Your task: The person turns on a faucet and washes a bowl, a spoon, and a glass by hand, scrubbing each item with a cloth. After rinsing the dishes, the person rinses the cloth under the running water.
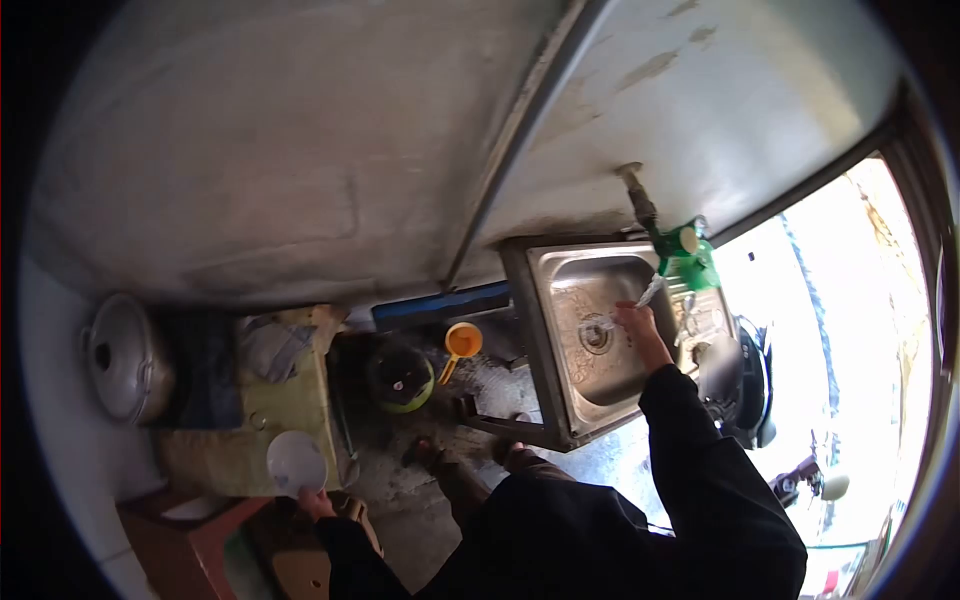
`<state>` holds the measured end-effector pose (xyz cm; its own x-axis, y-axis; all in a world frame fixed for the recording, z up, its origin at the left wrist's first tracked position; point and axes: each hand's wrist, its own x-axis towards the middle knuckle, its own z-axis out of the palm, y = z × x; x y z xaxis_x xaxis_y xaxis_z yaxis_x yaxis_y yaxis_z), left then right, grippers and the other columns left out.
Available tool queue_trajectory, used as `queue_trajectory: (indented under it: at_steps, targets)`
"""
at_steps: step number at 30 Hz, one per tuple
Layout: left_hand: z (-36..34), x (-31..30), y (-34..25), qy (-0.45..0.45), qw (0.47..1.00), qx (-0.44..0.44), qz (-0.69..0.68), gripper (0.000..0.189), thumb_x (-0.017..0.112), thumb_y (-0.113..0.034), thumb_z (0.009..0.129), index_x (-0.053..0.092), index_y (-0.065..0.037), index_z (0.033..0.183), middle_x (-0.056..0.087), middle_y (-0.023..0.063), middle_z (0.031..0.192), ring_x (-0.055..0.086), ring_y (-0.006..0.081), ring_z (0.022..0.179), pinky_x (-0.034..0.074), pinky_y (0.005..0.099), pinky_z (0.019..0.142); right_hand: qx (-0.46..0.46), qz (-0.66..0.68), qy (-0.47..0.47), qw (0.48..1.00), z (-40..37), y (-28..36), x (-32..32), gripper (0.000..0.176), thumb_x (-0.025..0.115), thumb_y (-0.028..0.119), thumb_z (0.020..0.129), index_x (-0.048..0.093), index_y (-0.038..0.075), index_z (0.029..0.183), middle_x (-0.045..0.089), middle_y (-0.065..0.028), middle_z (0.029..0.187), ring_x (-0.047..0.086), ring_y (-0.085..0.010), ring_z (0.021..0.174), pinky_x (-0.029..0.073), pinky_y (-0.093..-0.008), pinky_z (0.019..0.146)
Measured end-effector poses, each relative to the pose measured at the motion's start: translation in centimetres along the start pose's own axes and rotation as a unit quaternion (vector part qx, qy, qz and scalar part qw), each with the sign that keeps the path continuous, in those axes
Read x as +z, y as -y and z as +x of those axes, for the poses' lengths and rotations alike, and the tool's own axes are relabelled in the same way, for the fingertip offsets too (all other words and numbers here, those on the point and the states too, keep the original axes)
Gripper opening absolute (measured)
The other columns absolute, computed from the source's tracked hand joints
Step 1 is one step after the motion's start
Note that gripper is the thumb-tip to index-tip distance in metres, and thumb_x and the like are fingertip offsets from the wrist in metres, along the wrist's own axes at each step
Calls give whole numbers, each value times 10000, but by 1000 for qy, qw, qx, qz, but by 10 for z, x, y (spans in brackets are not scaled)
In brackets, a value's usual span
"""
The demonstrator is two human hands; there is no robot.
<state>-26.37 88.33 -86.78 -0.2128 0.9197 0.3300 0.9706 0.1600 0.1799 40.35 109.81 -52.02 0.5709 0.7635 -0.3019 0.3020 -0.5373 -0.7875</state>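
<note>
My left hand (318, 503) grips the edge of a round white plate (297, 462) at the lower left, beside a worn yellowish table. Over the metal sink (552, 330), my right hand (636, 319) reaches in with its fingers stretched out under running water (652, 288). I see nothing held in that hand, though its fingers are small in view. The water comes from a tap (643, 208) on the wall, near a green container (692, 262) at the sink's far corner.
An orange dipper (463, 340) lies beside a dark round bin with a green rim (418, 395) on the floor. A large metal pot (125, 360) stands far left, near a cloth (277, 348) on the table (215, 465). A bright doorway opens at right.
</note>
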Motion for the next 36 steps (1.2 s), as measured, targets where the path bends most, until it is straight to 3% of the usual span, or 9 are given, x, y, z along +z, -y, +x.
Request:
queue_trajectory:
  at_steps: [4, 6, 9, 10, 13, 18, 29, 35, 36]
  targets:
    - [-2, 9, -2, 128, 989, -62, 51, 406, 635, -162, 546, 474, 29, 866, 487, 185, 857, 467, 352, 806, 377, 426, 684, -31, 14, 64, 997, -5, 9, -1, 310, 466, 197, 685, 493, 20, 937, 552, -86, 773, 513, -115, 669, 385, -228, 559]
    - [2, 10, -14, -76, 986, -145, 24, 424, 635, -136, 543, 466, 10, 903, 490, 168, 875, 481, 336, 793, 384, 405, 681, -52, 63, 93, 992, -17, 23, 1, 313, 472, 197, 691, 489, 16, 946, 554, -82, 776, 519, -121, 690, 391, -233, 573]
    - [20, -1, -23, -165, 944, -240, -156, 440, 612, -123, 574, 438, 1, 959, 480, 125, 915, 487, 278, 803, 391, 372, 683, -30, 152, 42, 987, -16, 14, 1, 256, 547, 148, 643, 535, -4, 849, 558, -115, 740, 542, -170, 697, 420, -269, 589]
    - [24, -4, -27, -167, 945, -233, -159, 440, 612, -123, 574, 438, 1, 959, 480, 125, 915, 487, 278, 803, 391, 372, 683, -96, -16, 68, 993, 2, -22, -1, 264, 548, 163, 642, 539, 2, 851, 560, -123, 741, 545, -189, 688, 421, -281, 601]
    - [33, -11, -33, -111, 942, -248, -197, 425, 600, -135, 588, 439, -6, 960, 479, 119, 911, 483, 271, 799, 389, 370, 684, -240, -296, 115, 917, 10, -55, -17, 281, 539, 214, 639, 550, 42, 861, 552, -147, 783, 538, -263, 726, 418, -317, 657]
    - [23, -25, -62, -21, 928, -273, -253, 402, 580, -155, 611, 440, -16, 961, 477, 109, 905, 478, 259, 791, 387, 367, 684, -86, -370, 50, 924, -14, -45, -68, 270, 494, 259, 642, 563, 89, 841, 535, -164, 829, 505, -304, 804, 403, -375, 691]
    - [-69, -28, -189, 156, 873, -316, -337, 354, 536, -198, 661, 443, -39, 963, 473, 87, 891, 466, 232, 774, 380, 359, 686, 3, -340, -242, 909, 45, -85, -218, 486, 517, 135, 564, 421, 70, 1037, 435, -182, 1009, 421, -301, 949, 366, -361, 768]
    - [-132, -79, -252, 210, 854, -358, -314, 335, 516, -218, 683, 445, -50, 964, 471, 77, 885, 460, 220, 766, 378, 355, 687, -102, -215, -151, 959, 100, -150, -253, 605, 645, 230, 525, 390, 22, 1032, 424, -179, 1010, 405, -308, 957, 364, -359, 770]
    - [-126, -106, -278, 260, 758, -458, -385, 312, 506, -246, 696, 445, -75, 950, 459, 55, 870, 448, 198, 759, 371, 345, 680, -130, -163, -137, 968, 108, -162, -254, 606, 650, 237, 527, 387, 16, 1027, 441, -185, 989, 419, -309, 941, 365, -357, 766]
